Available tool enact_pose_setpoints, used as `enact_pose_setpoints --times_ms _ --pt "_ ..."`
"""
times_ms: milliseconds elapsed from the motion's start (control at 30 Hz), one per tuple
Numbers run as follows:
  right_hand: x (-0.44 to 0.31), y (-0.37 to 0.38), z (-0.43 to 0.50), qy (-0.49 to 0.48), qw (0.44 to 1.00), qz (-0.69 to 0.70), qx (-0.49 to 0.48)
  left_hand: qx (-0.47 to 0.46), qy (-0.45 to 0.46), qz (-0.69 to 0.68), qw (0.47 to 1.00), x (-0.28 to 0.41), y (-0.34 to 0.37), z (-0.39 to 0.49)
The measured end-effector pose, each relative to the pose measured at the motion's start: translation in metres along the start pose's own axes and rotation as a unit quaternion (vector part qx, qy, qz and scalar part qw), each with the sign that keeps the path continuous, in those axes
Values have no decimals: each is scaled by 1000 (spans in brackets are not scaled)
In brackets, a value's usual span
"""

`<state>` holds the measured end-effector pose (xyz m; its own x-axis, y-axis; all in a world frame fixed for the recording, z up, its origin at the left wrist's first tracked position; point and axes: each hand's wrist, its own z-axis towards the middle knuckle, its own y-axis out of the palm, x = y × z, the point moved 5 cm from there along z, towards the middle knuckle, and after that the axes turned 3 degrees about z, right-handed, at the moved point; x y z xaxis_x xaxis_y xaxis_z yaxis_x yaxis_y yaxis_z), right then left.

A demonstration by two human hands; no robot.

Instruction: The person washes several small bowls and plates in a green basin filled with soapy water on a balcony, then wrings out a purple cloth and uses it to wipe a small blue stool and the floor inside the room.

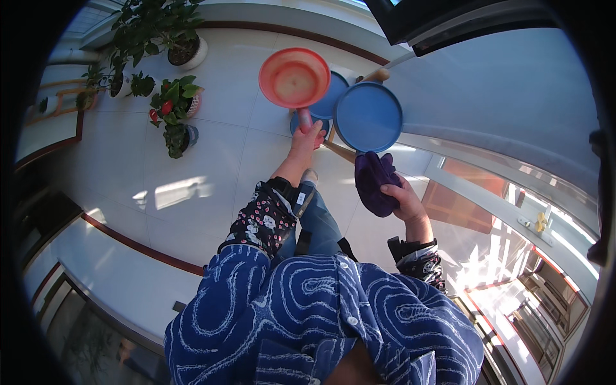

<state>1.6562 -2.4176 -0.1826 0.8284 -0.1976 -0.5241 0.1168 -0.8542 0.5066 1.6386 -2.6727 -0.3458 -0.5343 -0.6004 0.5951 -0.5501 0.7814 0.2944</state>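
Observation:
My left hand (307, 140) grips the short handle of a red plastic dipper (294, 78), its bowl facing up at the camera. Bunched in my right hand (409, 199) is a dark purple cloth (376, 185). The cloth's upper end meets the lower rim of a round blue tray-like piece (368, 117); whether the two are joined or only overlap cannot be told. Behind the dipper, more round blue surfaces (332, 98) show partly. A wooden rod (342, 152) runs between my hands, its upper part hidden.
Potted plants (175, 103) stand on the tiled floor (202, 149) at the left. A large pale panel (500, 91) rises on the right, with a door frame and yellow knob (541, 222) below it. A low white ledge (130, 274) runs along the lower left.

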Motion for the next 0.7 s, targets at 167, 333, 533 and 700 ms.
enact_pose_setpoints --times_ms 167,333,533,700 --pt "72 28 -18 86 987 133 -28 58 -3 123 991 8 -116 -36" --pt "117 53 39 97 989 114 -2 148 -79 225 960 -21 -232 -59" --pt "155 61 107 108 985 94 98 186 -156 228 943 -66 -316 -35" --pt "171 78 163 31 980 108 167 146 -169 248 943 -48 -360 17"
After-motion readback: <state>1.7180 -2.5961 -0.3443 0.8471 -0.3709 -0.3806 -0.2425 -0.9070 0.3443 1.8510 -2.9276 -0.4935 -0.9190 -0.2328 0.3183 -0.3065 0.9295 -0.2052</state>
